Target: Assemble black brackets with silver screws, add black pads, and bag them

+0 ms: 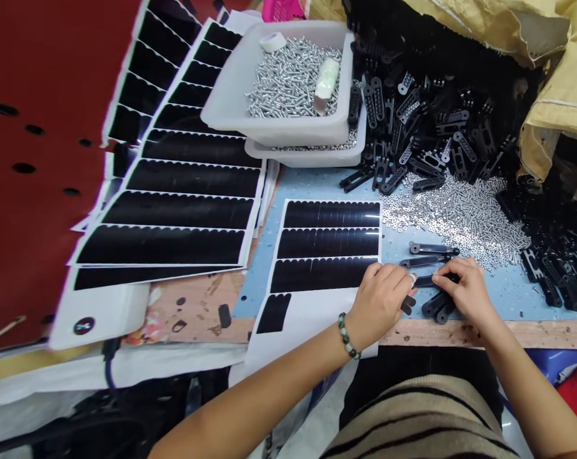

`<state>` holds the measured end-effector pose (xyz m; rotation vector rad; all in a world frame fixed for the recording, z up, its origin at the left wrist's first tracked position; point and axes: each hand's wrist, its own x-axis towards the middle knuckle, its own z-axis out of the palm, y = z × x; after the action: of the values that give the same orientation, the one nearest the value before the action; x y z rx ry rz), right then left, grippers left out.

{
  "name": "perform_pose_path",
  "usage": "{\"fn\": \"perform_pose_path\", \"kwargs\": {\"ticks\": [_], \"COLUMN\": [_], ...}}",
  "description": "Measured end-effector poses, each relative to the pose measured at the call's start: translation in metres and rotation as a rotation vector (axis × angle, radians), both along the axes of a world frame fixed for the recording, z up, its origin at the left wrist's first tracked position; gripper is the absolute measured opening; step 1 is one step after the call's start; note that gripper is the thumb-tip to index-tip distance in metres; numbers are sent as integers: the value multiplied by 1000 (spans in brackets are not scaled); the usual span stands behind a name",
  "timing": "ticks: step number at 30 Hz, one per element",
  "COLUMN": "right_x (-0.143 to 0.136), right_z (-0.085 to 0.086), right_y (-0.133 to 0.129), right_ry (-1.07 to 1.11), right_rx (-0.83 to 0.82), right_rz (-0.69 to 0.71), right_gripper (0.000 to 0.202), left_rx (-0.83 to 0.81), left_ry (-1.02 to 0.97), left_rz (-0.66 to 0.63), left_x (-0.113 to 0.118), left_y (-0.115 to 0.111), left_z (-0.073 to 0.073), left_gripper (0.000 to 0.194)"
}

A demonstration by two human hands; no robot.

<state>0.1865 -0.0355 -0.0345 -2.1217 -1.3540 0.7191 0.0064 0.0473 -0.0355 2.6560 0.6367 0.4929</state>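
My left hand (pixel 381 299), with a beaded bracelet at the wrist, is closed around the left end of a black plastic part (pixel 424 281). A small dark strip (pixel 408 305) shows at its fingertips. My right hand (pixel 465 288) pinches the other end of the same part. Two similar black parts (pixel 429 255) lie just beyond my fingers, and more (pixel 438 306) lie below them on the blue mat. Left of my left hand is a white sheet with rows of black stickers (pixel 329 243); its lower row is partly used.
White tubs (pixel 298 131) of metal screws stand at the back. Loose screws and nuts (pixel 465 213) lie behind my hands, with a heap of black parts (pixel 412 121) beyond. Stacked sticker sheets (pixel 183 178) are at left, yellow sacking (pixel 563 89) at right.
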Motion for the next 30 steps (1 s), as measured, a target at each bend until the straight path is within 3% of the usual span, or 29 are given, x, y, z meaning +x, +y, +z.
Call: {"fn": "perform_pose_path", "kwargs": {"ticks": [4, 7, 10, 14, 16, 19, 23, 27, 30], "right_x": [-1, 5, 17, 21, 14, -3, -13, -9, -8], "right_z": [2, 5, 8, 1, -7, -19, -21, -13, -9], "right_y": [0, -16, -47, -79, -77, -55, -27, -23, -24], "right_ry": [-6, -12, -92, -273, -372, -474, -497, -502, -509], "right_rx": [28, 142, 316, 324, 254, 201, 171, 160, 159], "right_rz": [0, -26, -48, 194, 268, 274, 348, 435, 468], "right_gripper": [22, 21, 23, 59, 70, 71, 65, 64, 61], "left_rx": [-36, -90, -150, -215, -249, -302, -318, -297, -261], "left_ry": [-27, -62, -120, -87, -16, 83, 101, 51, 19], "left_rz": [22, 34, 86, 70, 9, -82, -74, -45, -26], "left_x": [0, -6, -16, -15, -5, 13, 26, 29, 30], "left_y": [-1, -5, -8, 2, 9, 14, 10, 8, 7], "left_z": [0, 4, 9, 8, 3, -5, -12, -11, -11], "left_gripper": [12, 15, 40, 92, 118, 134, 121, 87, 81]}}
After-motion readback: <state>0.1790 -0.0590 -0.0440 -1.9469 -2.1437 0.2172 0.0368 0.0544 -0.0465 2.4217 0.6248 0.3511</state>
